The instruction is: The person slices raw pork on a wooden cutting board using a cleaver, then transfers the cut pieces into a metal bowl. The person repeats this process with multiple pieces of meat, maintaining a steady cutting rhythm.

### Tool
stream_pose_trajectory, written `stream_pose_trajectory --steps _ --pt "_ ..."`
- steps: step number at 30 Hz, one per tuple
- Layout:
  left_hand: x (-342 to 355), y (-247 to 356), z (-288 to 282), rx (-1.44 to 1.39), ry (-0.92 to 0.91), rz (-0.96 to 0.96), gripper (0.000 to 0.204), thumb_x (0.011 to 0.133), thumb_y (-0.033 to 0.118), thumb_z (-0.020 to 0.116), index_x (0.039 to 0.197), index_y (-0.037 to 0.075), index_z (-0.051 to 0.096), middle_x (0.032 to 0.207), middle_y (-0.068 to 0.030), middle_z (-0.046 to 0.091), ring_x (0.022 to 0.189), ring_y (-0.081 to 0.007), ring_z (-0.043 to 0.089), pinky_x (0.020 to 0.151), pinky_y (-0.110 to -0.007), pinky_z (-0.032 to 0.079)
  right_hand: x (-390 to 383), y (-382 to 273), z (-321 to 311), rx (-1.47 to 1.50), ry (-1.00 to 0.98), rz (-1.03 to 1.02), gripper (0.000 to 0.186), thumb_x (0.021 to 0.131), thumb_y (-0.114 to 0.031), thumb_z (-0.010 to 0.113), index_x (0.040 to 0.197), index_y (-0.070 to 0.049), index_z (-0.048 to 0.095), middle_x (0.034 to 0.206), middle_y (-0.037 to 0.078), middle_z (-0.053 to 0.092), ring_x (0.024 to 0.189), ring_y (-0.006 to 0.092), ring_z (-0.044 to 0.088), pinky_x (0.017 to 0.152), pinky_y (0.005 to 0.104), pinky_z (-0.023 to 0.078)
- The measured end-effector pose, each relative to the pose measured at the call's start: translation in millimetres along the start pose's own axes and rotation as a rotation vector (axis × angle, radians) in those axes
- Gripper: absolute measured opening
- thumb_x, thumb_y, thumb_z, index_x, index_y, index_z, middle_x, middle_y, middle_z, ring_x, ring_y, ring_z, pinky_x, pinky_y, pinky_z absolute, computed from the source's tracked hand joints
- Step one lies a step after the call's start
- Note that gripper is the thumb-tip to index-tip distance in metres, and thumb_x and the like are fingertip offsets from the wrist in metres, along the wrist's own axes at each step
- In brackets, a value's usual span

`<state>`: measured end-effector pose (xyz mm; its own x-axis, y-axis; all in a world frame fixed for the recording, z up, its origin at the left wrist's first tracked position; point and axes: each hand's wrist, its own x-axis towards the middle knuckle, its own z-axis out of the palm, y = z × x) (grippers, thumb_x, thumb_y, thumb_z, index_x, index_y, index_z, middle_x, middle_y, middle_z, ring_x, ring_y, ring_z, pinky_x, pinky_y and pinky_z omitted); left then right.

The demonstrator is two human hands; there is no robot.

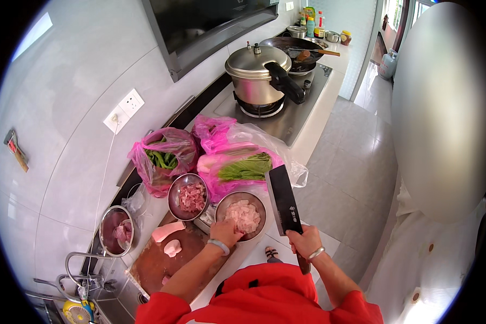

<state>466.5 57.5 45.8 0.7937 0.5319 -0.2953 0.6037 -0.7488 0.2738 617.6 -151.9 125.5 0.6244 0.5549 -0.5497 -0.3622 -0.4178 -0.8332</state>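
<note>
My right hand [306, 242] is closed around the handle of a cleaver [283, 200], its wide dark blade held up to the right of the counter. At the near rim of a steel bowl [262, 208] of pale diced meat [243, 215], my left hand [225, 233] reaches in with its fingers turned down. The fingertips are mostly hidden, so their grip does not show. On the brown cutting board [191, 254], left of that arm, lie a long pale slab [168, 231] and a small pale lump of meat [172, 248]. Another steel bowl [171, 203] holds redder meat pieces [192, 197].
A steel bowl with raw meat [122, 233] stands by the sink faucet [86, 279]. Pink bags hold green peppers [162, 159] and leafy greens [245, 168]. Farther along are a pressure cooker [257, 75] on the stove and a wok [286, 45]. Tiled floor [340, 173] lies to the right.
</note>
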Motion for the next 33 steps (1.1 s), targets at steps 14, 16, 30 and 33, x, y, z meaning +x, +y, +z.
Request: stream_pose_trajectory --steps 14,16,30,33 --pt "-2.5 -31.3 -44.8 -0.541 0.109 -0.063 0.011 0.069 0.007 0.064 0.078 0.004 0.059 0.071 -0.0101 0.064 0.068 -0.0209 0.063 0.063 -0.032 0.049 12.8 3.3 1.9 -0.028 0.004 0.003 0.024 0.077 -0.015 0.060 0.067 0.006 0.056 0.052 0.006 0.052 0.039 0.0116 0.049 0.037 0.0281 0.040" --pt "0.0 -51.7 -61.0 -0.670 0.266 -0.051 0.012 0.070 0.002 0.061 0.082 0.003 0.059 0.071 -0.0088 0.065 0.069 -0.0165 0.062 0.063 -0.028 0.049 15.2 0.9 5.8 -0.024 -0.021 -0.003 0.024 0.077 -0.015 0.060 0.066 0.006 0.056 0.052 0.006 0.053 0.039 0.0117 0.049 0.037 0.0282 0.040" --pt "7.2 -48.5 -29.2 -0.234 0.293 0.274 0.014 0.070 0.013 0.061 0.084 0.009 0.063 0.076 -0.0080 0.062 0.071 -0.0237 0.060 0.071 -0.038 0.045 27.1 -8.0 15.6 -0.053 -0.083 0.022 0.023 0.077 -0.013 0.059 0.066 0.005 0.054 0.051 0.006 0.052 0.039 0.0118 0.048 0.037 0.0278 0.039" --pt "12.3 -14.9 -4.1 0.079 0.126 0.449 0.012 0.073 0.018 0.057 0.082 0.015 0.065 0.080 -0.0044 0.060 0.084 -0.0207 0.057 0.087 -0.042 0.034 29.6 -6.7 12.7 -0.039 -0.067 0.010 0.020 0.078 -0.010 0.060 0.065 0.003 0.053 0.052 0.005 0.051 0.039 0.0117 0.048 0.036 0.0274 0.038"
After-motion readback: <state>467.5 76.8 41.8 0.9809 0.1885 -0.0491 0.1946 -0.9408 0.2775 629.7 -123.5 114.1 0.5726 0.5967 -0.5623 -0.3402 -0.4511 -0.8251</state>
